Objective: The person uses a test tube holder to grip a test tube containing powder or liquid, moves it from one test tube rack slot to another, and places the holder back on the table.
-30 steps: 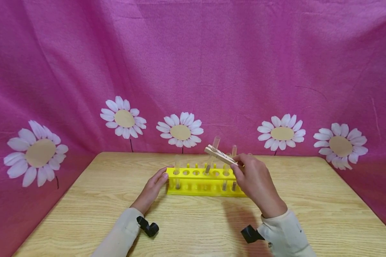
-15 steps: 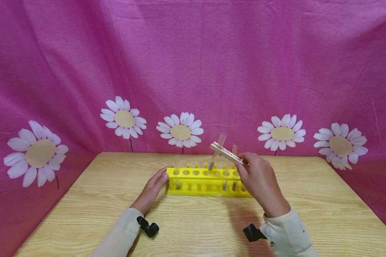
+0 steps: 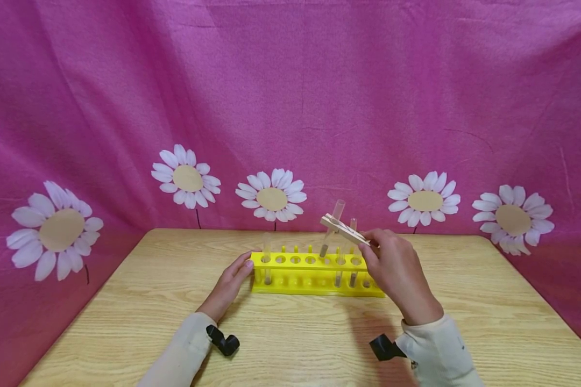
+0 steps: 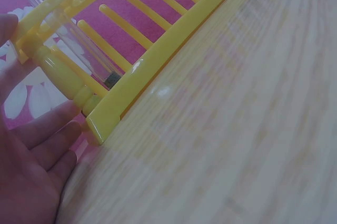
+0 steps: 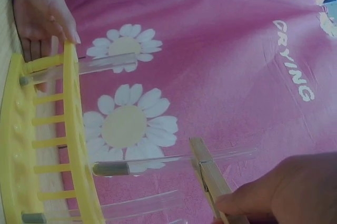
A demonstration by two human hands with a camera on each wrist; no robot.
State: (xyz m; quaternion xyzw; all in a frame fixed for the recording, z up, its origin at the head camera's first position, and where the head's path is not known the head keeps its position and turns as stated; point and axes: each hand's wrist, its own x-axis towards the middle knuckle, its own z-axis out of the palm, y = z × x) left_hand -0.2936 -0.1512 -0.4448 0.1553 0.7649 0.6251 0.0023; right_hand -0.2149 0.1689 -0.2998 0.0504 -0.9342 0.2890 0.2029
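My left hand (image 3: pixel 227 287) grips the left end of a yellow test tube rack (image 3: pixel 290 291), thumb at the top bar. In the left wrist view its fingers (image 4: pixel 50 126) lie beside the end post. My right hand (image 3: pixel 401 274) pinches a wooden test tube clamp (image 3: pixel 346 230). Its tip holds a clear test tube (image 3: pixel 339 208) with dark grey matter (image 5: pixel 111 168) at the bottom. This tube leans, its lower end just above the top bar, near the fifth hole from the left. Another tube (image 3: pixel 267 246) stands in the leftmost hole; two more tubes (image 3: pixel 353 226) stand towards the right.
A wood-grain table (image 3: pixel 290 338) lies under the rack. Behind it hangs a pink cloth (image 3: pixel 290 107) printed with white daisies. Yellow pegs (image 3: pixel 296 249) rise along the rack's back. Each sleeve carries a small black wrist camera (image 3: pixel 222 341).
My right hand has moved right and slightly up with the clamp and its tube, whose bottom shifts from the fourth hole towards the fifth. The left hand and the rack stay put.
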